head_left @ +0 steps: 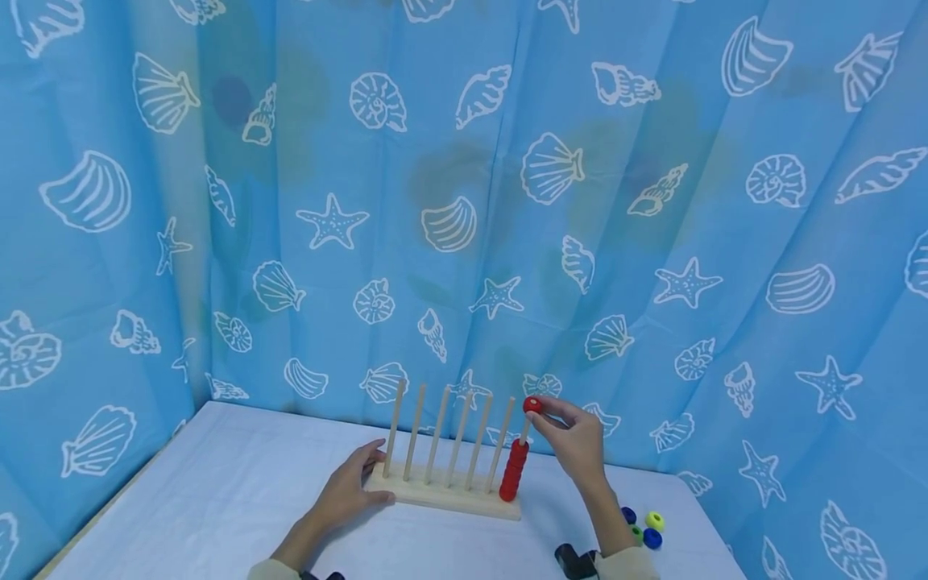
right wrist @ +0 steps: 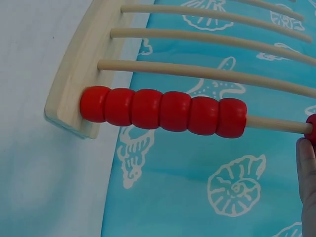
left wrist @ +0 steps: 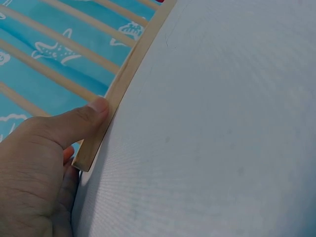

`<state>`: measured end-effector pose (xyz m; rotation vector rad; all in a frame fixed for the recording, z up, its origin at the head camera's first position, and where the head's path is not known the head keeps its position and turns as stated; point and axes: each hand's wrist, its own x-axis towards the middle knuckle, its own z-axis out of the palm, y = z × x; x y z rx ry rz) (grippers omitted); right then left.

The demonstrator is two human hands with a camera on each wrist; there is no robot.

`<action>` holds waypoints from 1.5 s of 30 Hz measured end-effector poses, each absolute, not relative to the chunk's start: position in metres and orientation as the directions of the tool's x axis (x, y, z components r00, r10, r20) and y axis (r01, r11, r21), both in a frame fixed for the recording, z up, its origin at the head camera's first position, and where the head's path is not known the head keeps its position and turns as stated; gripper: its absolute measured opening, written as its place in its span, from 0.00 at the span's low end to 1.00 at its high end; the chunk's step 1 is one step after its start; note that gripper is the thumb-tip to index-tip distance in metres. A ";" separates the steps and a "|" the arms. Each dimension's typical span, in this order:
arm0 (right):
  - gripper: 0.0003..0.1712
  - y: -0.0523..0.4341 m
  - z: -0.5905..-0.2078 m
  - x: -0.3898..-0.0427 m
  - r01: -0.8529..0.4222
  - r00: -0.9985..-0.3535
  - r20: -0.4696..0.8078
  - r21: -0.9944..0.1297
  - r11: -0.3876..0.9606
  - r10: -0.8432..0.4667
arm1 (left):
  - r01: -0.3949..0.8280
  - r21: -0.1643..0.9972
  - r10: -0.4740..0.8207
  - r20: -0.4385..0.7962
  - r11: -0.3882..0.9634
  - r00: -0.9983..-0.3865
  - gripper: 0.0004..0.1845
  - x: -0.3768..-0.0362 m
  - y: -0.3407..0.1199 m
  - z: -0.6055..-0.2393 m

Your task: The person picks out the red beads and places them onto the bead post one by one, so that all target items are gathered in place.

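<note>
A pale wooden peg stand with several upright rods stands on the table. My left hand grips its left end, the thumb along the front edge and the fingers behind; in the left wrist view the thumb presses on the base near its corner. On the rightmost rod sits a stack of red beads, pressed together down to the base. Over that rod's tip my right hand pinches another red bead, a gap of bare rod below it. The other rods carry no beads.
To the right of my right forearm lie loose beads: a yellow bead, a green bead and blue beads. A black device sits at my right wrist. Behind the white table hangs a blue shell-print curtain.
</note>
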<state>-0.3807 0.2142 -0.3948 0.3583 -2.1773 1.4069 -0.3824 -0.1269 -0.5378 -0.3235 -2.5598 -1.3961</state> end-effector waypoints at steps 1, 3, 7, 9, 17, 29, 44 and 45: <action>0.21 0.214 -0.394 -0.381 -0.480 -0.832 0.552 -0.765 0.429 0.055 | 0.288 0.799 0.091 0.285 0.528 -0.954 0.53 -0.383 -0.127 -0.537; 0.21 0.214 -0.391 -0.380 -0.475 -0.836 0.547 -0.766 0.433 0.050 | 0.288 0.800 0.087 0.286 0.527 -0.954 0.53 -0.384 -0.127 -0.537; 0.21 0.214 -0.391 -0.380 -0.456 -0.846 0.531 -0.762 0.459 0.041 | 0.285 0.803 0.085 0.283 0.523 -0.955 0.53 -0.384 -0.127 -0.537; 0.21 0.214 -0.394 -0.380 -0.442 -0.856 0.516 -0.760 0.476 0.029 | 0.292 0.801 0.089 0.290 0.523 -0.953 0.53 -0.384 -0.127 -0.537; 0.20 0.216 -0.417 -0.379 -0.359 -0.909 0.417 -0.812 0.461 0.026 | 0.295 0.794 0.101 0.287 0.531 -0.953 0.53 -0.385 -0.127 -0.537; 0.20 0.215 -0.435 -0.380 -0.351 -0.912 0.407 -0.838 0.418 0.051 | 0.284 0.795 0.085 0.284 0.535 -0.955 0.52 -0.383 -0.127 -0.536; 0.20 0.212 -0.445 -0.380 -0.329 -0.906 0.410 -0.837 0.437 0.102 | 0.291 0.784 0.093 0.288 0.548 -0.953 0.52 -0.381 -0.126 -0.535; 0.19 0.211 -0.445 -0.379 -0.329 -0.907 0.409 -0.838 0.436 0.103 | 0.289 0.787 0.092 0.287 0.545 -0.954 0.52 -0.381 -0.126 -0.536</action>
